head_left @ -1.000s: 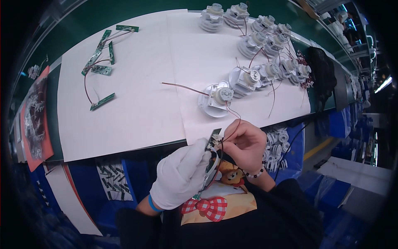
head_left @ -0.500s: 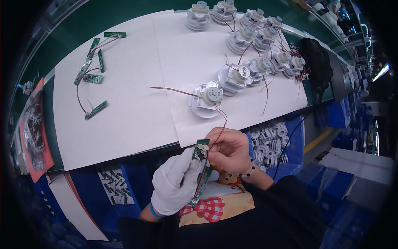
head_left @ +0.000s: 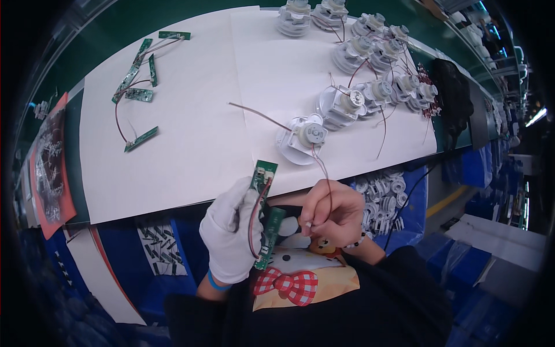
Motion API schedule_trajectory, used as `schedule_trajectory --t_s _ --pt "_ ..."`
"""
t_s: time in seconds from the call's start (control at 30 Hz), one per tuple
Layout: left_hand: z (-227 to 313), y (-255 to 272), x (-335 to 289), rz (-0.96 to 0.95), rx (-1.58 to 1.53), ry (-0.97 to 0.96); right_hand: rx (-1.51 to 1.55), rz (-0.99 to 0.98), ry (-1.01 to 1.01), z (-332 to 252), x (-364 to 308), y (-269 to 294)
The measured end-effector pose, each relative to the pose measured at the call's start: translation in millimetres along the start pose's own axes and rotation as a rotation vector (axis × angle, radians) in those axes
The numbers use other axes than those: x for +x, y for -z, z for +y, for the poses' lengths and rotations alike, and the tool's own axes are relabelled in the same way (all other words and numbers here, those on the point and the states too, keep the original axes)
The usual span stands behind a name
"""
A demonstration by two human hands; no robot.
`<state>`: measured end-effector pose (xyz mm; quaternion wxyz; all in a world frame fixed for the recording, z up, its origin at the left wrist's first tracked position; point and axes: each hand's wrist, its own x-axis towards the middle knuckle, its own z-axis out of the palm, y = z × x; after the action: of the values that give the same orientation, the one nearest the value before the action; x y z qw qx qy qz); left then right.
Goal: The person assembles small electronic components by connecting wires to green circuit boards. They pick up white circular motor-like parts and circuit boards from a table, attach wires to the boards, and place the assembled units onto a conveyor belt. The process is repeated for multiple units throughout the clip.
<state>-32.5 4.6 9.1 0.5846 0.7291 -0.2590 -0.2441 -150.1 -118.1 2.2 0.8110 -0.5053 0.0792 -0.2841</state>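
My left hand (head_left: pixel 226 246), in a white glove, grips a pair of narrow green circuit boards (head_left: pixel 274 226) joined by a reddish wire. The boards stand up tilted in front of my chest, and pale sockets show near the upper end. Bare and closed, my right hand (head_left: pixel 338 213) pinches the thin lead wire (head_left: pixel 321 164) by its end, where a small white connector (head_left: pixel 308 224) shows at the fingertips. That lead runs up to the nearest white motor unit (head_left: pixel 312 135) on the table. The connector and the boards are apart.
More white motor units (head_left: pixel 351 102) with loose wires crowd the right of the white-covered table (head_left: pixel 173 144). Several wired boards (head_left: pixel 140 140) lie at the left. Below the edge sit a blue bin of white plastic parts (head_left: pixel 384 202) and a tray of small boards (head_left: pixel 161 246).
My right hand has drawn away from the boards to the right, holding the wire end. My left hand has tilted the boards more upright, and the second board now shows.
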Motion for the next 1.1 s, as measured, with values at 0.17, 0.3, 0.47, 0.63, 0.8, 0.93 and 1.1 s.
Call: schedule_trajectory --t_s 0.17,0.3,0.47,0.63,0.8,0.93,1.1 --pt "-5.2 -5.7 4.9 -0.073 0.264 -0.446 -0.279 0.181 0.166 -2.9 14.7 -1.4" --pt "6.6 -6.8 0.6 -0.105 0.319 -0.401 -0.542 0.108 0.218 -5.0 24.7 0.5" --pt "6.6 -7.4 -0.9 -0.063 0.322 -0.423 -0.677 0.077 0.207 -9.5 22.9 -0.3" --pt "3.3 -6.7 0.2 -0.08 0.383 -0.491 -0.658 0.075 0.16 -10.6 22.2 -0.8" --pt "3.6 -9.1 -0.2 -0.057 0.404 -0.517 -0.594 0.117 0.117 -8.8 21.3 -2.0" --pt "1.8 -9.1 -1.3 -0.087 0.383 -0.491 -0.575 0.179 0.093 -6.0 18.1 -4.6" --pt "-1.7 -9.1 -3.6 -0.109 0.321 -0.484 -0.509 0.142 -0.015 -6.2 19.5 1.3"
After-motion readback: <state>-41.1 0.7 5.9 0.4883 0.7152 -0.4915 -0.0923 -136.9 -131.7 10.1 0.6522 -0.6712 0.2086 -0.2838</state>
